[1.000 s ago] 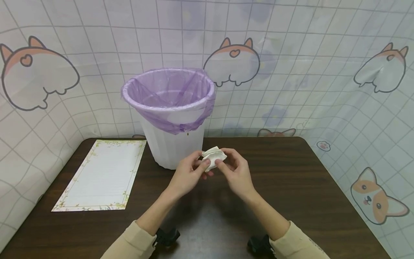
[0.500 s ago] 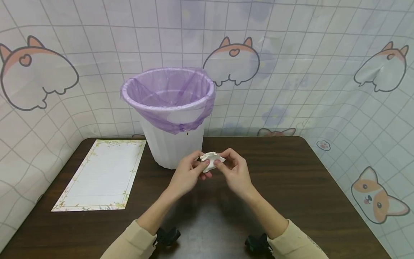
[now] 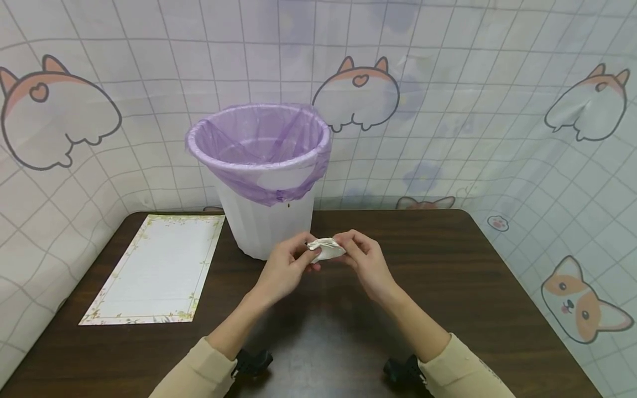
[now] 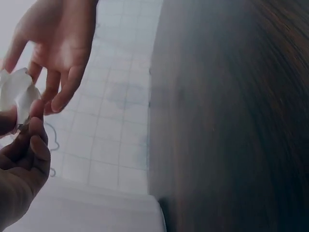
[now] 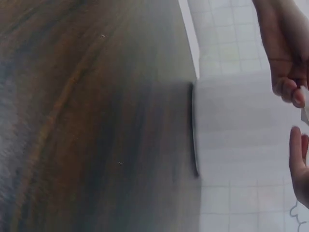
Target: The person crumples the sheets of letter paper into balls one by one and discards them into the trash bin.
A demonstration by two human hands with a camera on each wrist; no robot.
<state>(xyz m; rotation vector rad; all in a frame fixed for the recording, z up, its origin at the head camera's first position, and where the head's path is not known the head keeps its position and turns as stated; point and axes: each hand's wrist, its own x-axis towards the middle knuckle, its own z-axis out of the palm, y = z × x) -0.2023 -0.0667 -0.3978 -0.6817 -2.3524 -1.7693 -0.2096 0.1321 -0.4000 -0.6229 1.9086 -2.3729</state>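
Observation:
Between both hands, above the table and just in front of the bin, is a small piece of crumpled white paper [image 3: 329, 250]. My left hand [image 3: 282, 269] pinches its left end between thumb and fingers, and the left wrist view shows this grip on the paper [image 4: 18, 89] closely. At the other end, the thumb and fingertips of my right hand [image 3: 367, 264] pinch the right edge. The right wrist view catches only part of the right hand [image 5: 300, 166] and a sliver of paper at the frame edge.
A white bin [image 3: 269, 226] with a purple liner bag [image 3: 278, 190] stands upright at the back of the dark wooden table [image 3: 423, 287]. Left of it lies a flat sheet of bordered paper [image 3: 154, 271]. A patterned cloth [image 3: 473, 127] surrounds the table's back and sides.
The crumpled paper has become flatter and wider between the hands. My right thumb and fingers have shifted from its front to its right edge; the bin and sheet stay put.

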